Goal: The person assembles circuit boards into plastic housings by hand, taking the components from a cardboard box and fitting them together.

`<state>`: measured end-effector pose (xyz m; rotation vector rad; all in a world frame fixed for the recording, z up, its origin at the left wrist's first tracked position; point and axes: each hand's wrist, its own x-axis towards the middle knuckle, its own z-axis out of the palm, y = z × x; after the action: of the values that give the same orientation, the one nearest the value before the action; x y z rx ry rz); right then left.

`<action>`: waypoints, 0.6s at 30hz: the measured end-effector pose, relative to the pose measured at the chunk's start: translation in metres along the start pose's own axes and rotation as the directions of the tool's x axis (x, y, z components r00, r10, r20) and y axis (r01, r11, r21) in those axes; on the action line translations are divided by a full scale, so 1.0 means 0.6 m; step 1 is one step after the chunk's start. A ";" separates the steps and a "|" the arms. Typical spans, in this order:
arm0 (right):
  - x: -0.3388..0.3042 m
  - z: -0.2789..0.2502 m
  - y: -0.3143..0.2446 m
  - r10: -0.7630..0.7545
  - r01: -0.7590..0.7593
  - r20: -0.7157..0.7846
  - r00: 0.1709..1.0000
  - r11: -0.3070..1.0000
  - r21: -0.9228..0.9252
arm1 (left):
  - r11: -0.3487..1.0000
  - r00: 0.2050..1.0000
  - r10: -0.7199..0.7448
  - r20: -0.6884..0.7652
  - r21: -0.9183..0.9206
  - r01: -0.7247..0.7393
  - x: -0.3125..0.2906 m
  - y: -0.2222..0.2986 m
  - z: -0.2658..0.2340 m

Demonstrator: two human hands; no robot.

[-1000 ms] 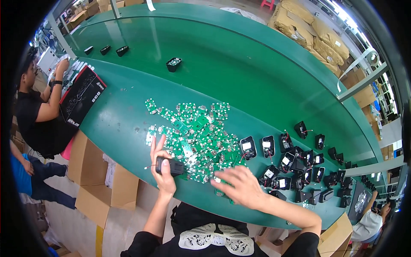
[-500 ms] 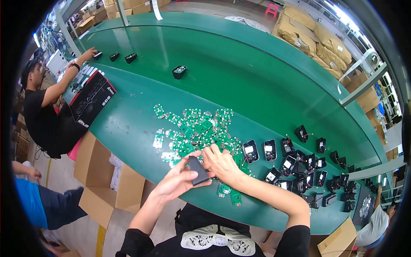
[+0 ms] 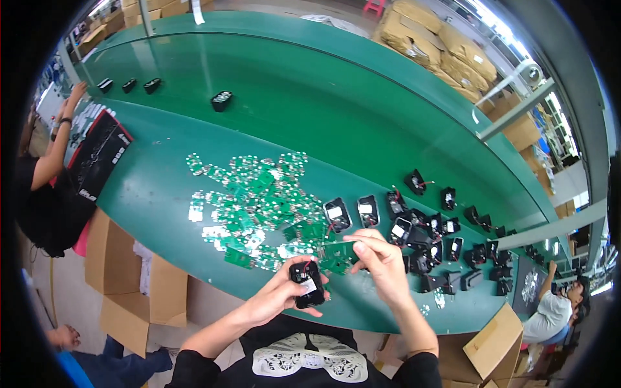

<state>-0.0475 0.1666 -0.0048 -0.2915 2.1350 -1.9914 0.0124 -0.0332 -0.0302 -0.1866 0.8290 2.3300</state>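
My left hand (image 3: 272, 296) is closed around a black plastic casing (image 3: 314, 299), whose open side faces up, showing a white label and a bit of red wire. To its right, my right hand (image 3: 384, 266) pinches the edge of a green circuit board (image 3: 341, 253) between thumb and fingers. The board is held apart from the casing, over the near side of the table. Beyond both hands spreads a pile of small green circuit boards (image 3: 262, 184), many overlapping. Two open black casings (image 3: 337, 215) with white labels stand just past the right hand.
Many black casings with red wires (image 3: 420, 223) crowd the table at right. A few more casings (image 3: 221, 100) sit on the green belt. Open cardboard boxes (image 3: 123, 310) stand below the table edge. Co-workers are at far left and far right; a black printed box (image 3: 100, 155) lies at left.
The casing in my left hand has turned from its closed side to its open side. My right hand has moved from beside it to the right, now with a circuit board. The view has shifted right.
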 end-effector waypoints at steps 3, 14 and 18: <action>-0.041 0.010 -0.012 -0.005 0.001 -0.166 0.986 1.000 -0.020 | 0.945 1.000 0.021 0.010 0.326 -0.023 0.001 -0.003 0.025; -0.090 0.027 0.024 -0.744 0.424 -0.091 0.662 0.471 -0.773 | 0.581 0.926 0.374 -0.047 0.791 -0.194 0.021 -0.044 0.044; -0.092 0.018 0.020 -0.779 0.480 0.042 0.626 0.341 -0.808 | 0.553 0.919 0.394 -0.020 0.804 -0.219 0.029 -0.048 0.045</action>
<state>0.0082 0.1724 -0.0164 -1.1830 3.4711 -1.2222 0.0187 0.0093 -0.0294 0.1375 2.0693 2.0032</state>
